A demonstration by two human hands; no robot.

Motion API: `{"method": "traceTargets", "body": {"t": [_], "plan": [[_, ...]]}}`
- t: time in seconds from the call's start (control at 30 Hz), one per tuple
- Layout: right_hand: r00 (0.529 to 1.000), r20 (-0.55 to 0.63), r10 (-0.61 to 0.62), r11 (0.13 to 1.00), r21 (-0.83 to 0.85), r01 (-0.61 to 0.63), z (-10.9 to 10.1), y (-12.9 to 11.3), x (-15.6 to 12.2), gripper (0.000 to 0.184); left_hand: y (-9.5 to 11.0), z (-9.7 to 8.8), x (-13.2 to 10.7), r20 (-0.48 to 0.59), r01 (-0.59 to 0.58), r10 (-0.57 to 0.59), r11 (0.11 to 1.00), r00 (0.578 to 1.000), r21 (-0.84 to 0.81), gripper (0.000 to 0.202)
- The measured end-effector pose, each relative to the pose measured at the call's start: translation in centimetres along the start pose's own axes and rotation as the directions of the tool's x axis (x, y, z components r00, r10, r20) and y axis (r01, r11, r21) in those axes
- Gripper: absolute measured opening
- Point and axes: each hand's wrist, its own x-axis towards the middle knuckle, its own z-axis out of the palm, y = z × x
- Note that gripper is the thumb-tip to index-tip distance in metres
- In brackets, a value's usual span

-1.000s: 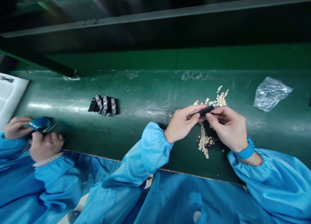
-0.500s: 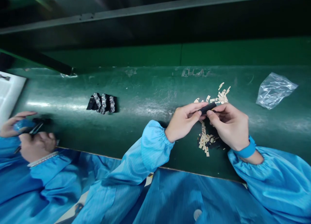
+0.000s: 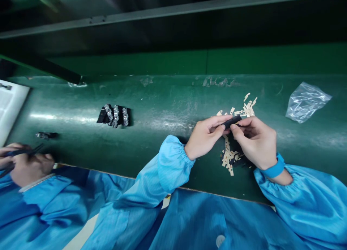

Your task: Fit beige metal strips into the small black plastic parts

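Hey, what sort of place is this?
Probably a factory assembly line: long green belt, heaps of small tan parts, a co-worker's hand alongside. The left hand and right hand pinch a black part.

Factory assembly line: green conveyor belt (image 3: 168, 109), blue smocks (image 3: 168, 170).

A head-worn camera looks forward and steeply down, close over the green worktop (image 3: 162, 109), the wearer's left hand (image 3: 206, 136) and right hand (image 3: 256, 143) just right of centre.
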Motion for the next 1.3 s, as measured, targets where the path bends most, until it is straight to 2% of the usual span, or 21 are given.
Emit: {"method": "traceTargets", "body": {"t": [0.1, 0.2, 0.27, 0.33, 0.43, 0.53, 0.67, 0.8, 0.9, 1.03, 1.17, 1.3], "plan": [[0.999, -0.018, -0.034, 0.998, -0.048, 0.033, 0.1, -0.2, -0.1, 0.015, 0.2, 0.1, 0.0, -0.006, -0.008, 0.008, 1.0, 1.0, -0.003, 0.032], [0.99, -0.052, -0.13, 0.982, -0.143, 0.121, 0.2, -0.3, -0.3, 0.012, 0.4, 0.3, -0.1, -0.008, -0.02, 0.02, 1.0, 1.0, -0.001, 0.032], [0.969, -0.073, -0.237, 0.942, -0.261, 0.211, 0.2, -0.2, -0.3, 0.011, 0.4, 0.4, -0.1, -0.012, -0.028, 0.028, 1.0, 1.0, -0.003, 0.032], [0.944, -0.047, -0.326, 0.877, -0.388, 0.284, 0.2, 0.1, -0.3, 0.009, 0.2, 0.5, -0.1, -0.024, -0.034, 0.034, 0.999, 0.999, -0.014, 0.032], [0.935, -0.012, -0.355, 0.801, -0.519, 0.297, -0.2, 0.3, 0.0, 0.017, -0.2, 0.5, 0.0, -0.046, -0.026, 0.024, 0.999, 0.999, -0.044, 0.031], [0.948, -0.096, -0.303, 0.863, -0.45, 0.23, -1.1, -0.1, 0.4, 0.026, -0.4, 0.4, 0.0, -0.053, 0.019, -0.023, 0.997, 0.998, -0.074, 0.032], [0.936, -0.204, -0.288, 0.938, -0.257, 0.233, -1.9, -0.5, 0.6, 0.013, 0.0, 0.1, 0.0, -0.081, 0.046, -0.053, 0.995, 0.995, -0.085, 0.032], [0.955, -0.188, -0.229, 0.965, -0.171, 0.197, -1.8, 0.1, 0.6, 0.005, 0.6, 0.0, -0.1, -0.131, -0.01, 0.018, 0.998, 0.991, 0.066, 0.028], [0.972, -0.125, -0.199, 0.973, -0.14, 0.181, -1.5, 0.3, 0.6, 0.004, 0.7, 0.1, -0.1, -0.113, -0.006, 0.014, 0.998, 0.993, 0.07, 0.03], [0.959, -0.056, -0.277, 0.95, -0.168, 0.265, -1.3, -0.2, 0.7, 0.013, 0.4, 0.4, -0.2, -0.081, 0.044, -0.046, 0.999, 0.996, -0.029, 0.039], [0.94, 0.011, -0.342, 0.921, -0.193, 0.337, -1.1, -0.6, 0.7, 0.022, 0.3, 0.7, -0.3, -0.11, 0.047, -0.042, 0.998, 0.993, 0.04, 0.032], [0.865, -0.017, -0.501, 0.835, -0.274, 0.478, -0.7, -0.2, 0.5, 0.022, 0.3, 1.0, -0.5, -0.118, 0.049, -0.036, 0.993, 0.992, 0.106, 0.022]]}}
